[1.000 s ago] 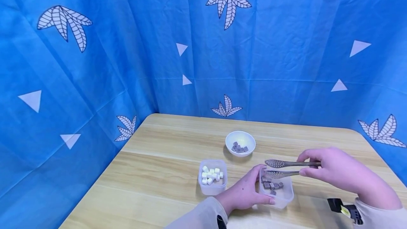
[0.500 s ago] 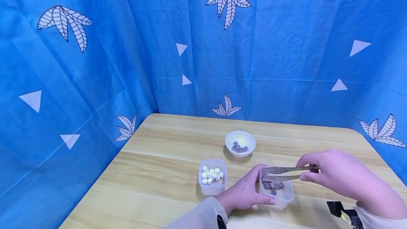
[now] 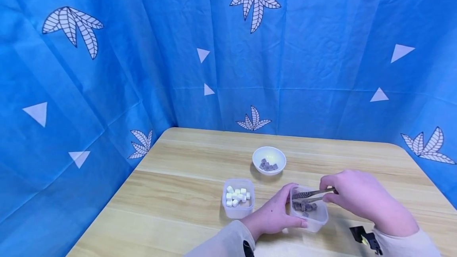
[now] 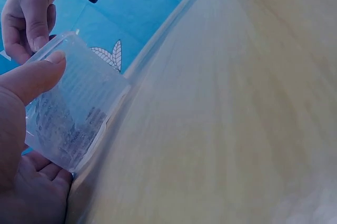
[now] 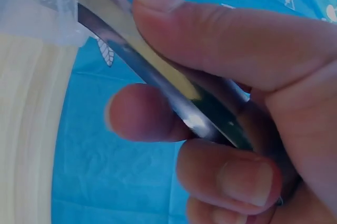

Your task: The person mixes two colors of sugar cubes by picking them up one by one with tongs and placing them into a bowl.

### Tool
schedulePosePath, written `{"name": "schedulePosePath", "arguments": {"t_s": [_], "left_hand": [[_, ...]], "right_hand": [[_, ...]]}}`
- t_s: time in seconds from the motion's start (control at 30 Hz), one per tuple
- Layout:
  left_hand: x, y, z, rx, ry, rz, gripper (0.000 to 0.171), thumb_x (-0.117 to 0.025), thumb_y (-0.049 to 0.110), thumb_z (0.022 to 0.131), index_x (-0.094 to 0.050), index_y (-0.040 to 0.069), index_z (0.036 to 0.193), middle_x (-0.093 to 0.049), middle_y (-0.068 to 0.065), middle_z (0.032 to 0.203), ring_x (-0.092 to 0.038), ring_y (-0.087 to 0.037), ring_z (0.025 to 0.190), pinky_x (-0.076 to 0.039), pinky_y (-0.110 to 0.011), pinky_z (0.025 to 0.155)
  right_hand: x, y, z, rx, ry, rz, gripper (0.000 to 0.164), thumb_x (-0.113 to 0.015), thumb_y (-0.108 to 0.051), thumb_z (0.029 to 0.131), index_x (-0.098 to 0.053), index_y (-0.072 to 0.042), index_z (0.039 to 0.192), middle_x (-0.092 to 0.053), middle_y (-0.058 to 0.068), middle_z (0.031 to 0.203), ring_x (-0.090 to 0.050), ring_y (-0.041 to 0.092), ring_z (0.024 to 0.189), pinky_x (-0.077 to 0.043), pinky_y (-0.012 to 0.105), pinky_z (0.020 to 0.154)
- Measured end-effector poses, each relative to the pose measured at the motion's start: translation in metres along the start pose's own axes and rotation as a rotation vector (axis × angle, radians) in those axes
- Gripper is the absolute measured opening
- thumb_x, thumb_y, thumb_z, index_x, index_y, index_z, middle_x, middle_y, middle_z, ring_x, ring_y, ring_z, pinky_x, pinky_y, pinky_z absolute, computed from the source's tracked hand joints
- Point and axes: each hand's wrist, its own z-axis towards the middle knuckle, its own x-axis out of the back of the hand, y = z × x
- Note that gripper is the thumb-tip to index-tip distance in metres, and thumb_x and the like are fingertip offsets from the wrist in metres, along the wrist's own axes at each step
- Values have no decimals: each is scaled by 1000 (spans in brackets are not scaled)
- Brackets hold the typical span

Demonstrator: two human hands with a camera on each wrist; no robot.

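Right hand [image 3: 350,194] grips perforated metal tongs [image 3: 311,194], arms apart | left hand [image 3: 274,214] clasps clear plastic tub [image 3: 315,224] | likely picking brown cubes [image 3: 308,207]; squeeze needed

Perforated tongs [image 3: 310,194] slant into a translucent tub [image 3: 315,224].

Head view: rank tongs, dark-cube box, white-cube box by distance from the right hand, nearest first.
1. Tongs: held in the right hand.
2. Dark-cube box: just left of that hand.
3. White-cube box: farther left, past the dark-cube box.
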Motion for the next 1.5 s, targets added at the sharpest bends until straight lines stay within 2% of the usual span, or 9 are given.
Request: {"name": "schedulePosePath", "arguments": {"t_s": [0.17,0.43,0.63,0.83,1.1,1.23,1.4,1.5], "left_hand": [[0,1,-1,-3,-8,-2,93,-89,36,76,-35,33,151,-51,21,134,-48,-2,123,-31,-43,114],[1,0,0,-20,-12,-7,93,-89,36,76,-35,33,151,-52,21,133,-49,-2,122,-32,-42,114],[2,0,2,2,-18,-13,95,-89,36,76,-33,33,152,-51,22,134,-48,-2,124,-29,-46,116],[1,-1,1,-12,-13,4,94,-89,37,76,-34,32,152,-51,22,135,-48,-2,124,-31,-44,114],[2,0,0,-20,-18,-6,93,-89,36,77,-34,31,152,-51,21,133,-48,-2,125,-29,-41,116],[3,0,0,-21,-16,-7,94,-89,35,77,-33,31,152,-51,21,133,-49,-1,123,-30,-41,115],[2,0,0,-35,-19,-15,93,-89,34,77,-34,30,152,-51,22,133,-48,-1,123,-30,-41,115],[1,0,0,-42,-19,-15,92,-89,33,77,-35,30,151,-51,22,133,-47,-2,125,-29,-41,116]], "right_hand": [[3,3,-3,-9,-36,30,16,-83,-33,81,-71,-36,89,-62,-22,80,-49,1,64,-44,33,57],[3,-1,1,-21,-22,9,16,-83,-33,81,-70,-37,90,-62,-20,78,-48,3,61,-42,34,54],[4,0,-1,3,-25,14,16,-84,-33,80,-71,-36,89,-61,-23,78,-47,1,61,-42,33,55],[4,0,-1,-7,-13,21,15,-83,-33,81,-72,-35,92,-63,-21,79,-48,1,62,-43,33,54],[2,-2,1,23,-22,15,15,-83,-37,81,-71,-38,90,-61,-24,78,-47,0,61,-42,33,55],[0,-4,1,51,4,0,14,-82,-35,82,-70,-39,86,-59,-26,77,-46,-2,60,-42,32,54],[4,-1,-2,89,31,17,12,-80,-32,85,-70,-38,87,-58,-29,78,-47,-4,62,-43,30,55],[9,4,-8,85,37,40,9,-77,-34,88,-69,-38,90,-59,-29,80,-48,-5,65,-45,29,57]]}}
